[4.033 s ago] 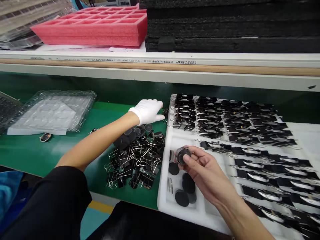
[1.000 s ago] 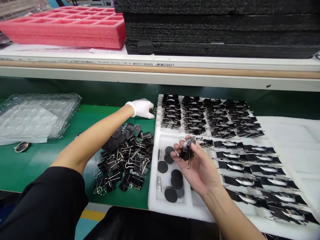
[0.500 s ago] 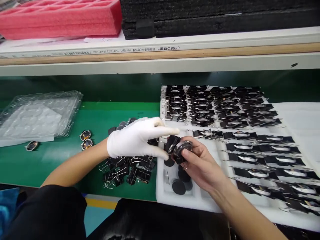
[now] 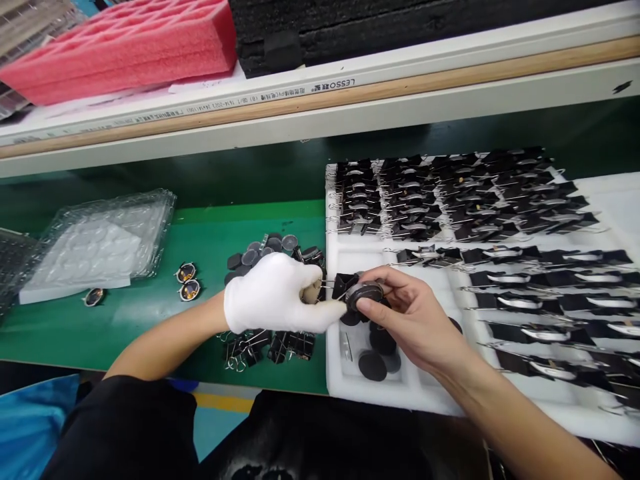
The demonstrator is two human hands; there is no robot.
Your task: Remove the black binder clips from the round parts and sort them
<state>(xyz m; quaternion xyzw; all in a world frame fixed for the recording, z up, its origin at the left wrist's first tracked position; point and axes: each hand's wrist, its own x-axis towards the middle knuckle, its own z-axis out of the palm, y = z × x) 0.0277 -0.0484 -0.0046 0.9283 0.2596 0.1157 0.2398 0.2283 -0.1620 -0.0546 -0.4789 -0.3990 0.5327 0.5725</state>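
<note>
My bare right hand (image 4: 410, 320) pinches a round dark piece with a silvery rim (image 4: 364, 293), like a small watch case, between thumb and fingers. A black binder clip (image 4: 345, 283) sits against its left edge. My left hand (image 4: 283, 293), in a white glove, curls its fingers at the clip's wire handles; the fingertips are partly hidden. Below both hands, black discs (image 4: 373, 365) lie in a compartment of the white foam tray (image 4: 345, 390). Loose binder clips (image 4: 295, 343) lie on the green table under my left wrist.
Rows of clipped round pieces (image 4: 550, 302) fill the tray's right and far parts. Dark round parts (image 4: 250, 257) lie beyond my left hand. Amber-faced round pieces (image 4: 190, 289) and clear plastic trays (image 4: 150, 227) are at left. A shelf (image 4: 280, 123) with pink foam (image 4: 150, 57) crosses above.
My left hand's spread fingers have closed in at the binder clip's handles. My right hand keeps its hold on the round piece. The camera view has tilted and shifted slightly.
</note>
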